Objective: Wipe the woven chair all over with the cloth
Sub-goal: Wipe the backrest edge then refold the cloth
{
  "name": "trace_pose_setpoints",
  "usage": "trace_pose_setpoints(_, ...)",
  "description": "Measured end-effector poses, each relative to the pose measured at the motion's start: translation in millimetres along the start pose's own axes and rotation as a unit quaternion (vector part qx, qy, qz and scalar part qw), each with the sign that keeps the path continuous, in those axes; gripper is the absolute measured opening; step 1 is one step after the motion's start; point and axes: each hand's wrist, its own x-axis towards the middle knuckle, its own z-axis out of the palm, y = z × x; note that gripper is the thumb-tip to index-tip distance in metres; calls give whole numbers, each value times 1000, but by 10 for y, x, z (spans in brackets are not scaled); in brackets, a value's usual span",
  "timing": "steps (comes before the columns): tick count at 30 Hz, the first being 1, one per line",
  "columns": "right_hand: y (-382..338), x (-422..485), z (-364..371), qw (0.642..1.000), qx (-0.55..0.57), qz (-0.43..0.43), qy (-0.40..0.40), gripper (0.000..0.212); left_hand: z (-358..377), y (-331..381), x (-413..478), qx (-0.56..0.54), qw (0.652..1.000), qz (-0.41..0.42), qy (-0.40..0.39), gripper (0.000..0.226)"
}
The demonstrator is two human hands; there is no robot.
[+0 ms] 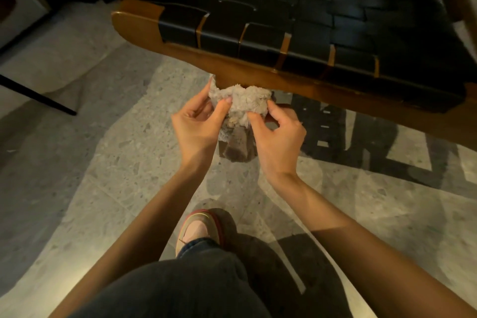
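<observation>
Cloth (pixel 242 103), pale and fluffy, sits bunched between both hands just under the wooden front rail (pixel 258 70) of the woven chair (pixel 309 20); whether its top edge touches the wood I cannot tell. The left grip (pixel 198 124) pinches the cloth's left end, thumb and fingers curled on it. The right grip (pixel 278 134) pinches the right end likewise. The chair's black woven seat spreads above and to the right of the hands. Below lies a speckled stone floor (pixel 116 162), with a shoe (pixel 198 230) and a dark trouser leg (pixel 206 286) nearer the person, and a thin black furniture leg (pixel 38 97) off to the left.
</observation>
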Motion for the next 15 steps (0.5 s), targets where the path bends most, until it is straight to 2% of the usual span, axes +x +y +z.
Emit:
trace_pose_setpoints(4, 194, -65, 110, 1000, -5, 9, -1, 25, -55, -138, 2, 16, 1000, 13, -24, 44)
trace_pose_setpoints(11, 646, -210, 238, 997, -49, 19, -48, 21, -230, -682, -7, 102, 992, -36, -70, 38)
trace_pose_setpoints(15, 922, -224, 364, 976, -85, 134, -147, 22, -347, -1028, 13, 157, 981, -86, -80, 31)
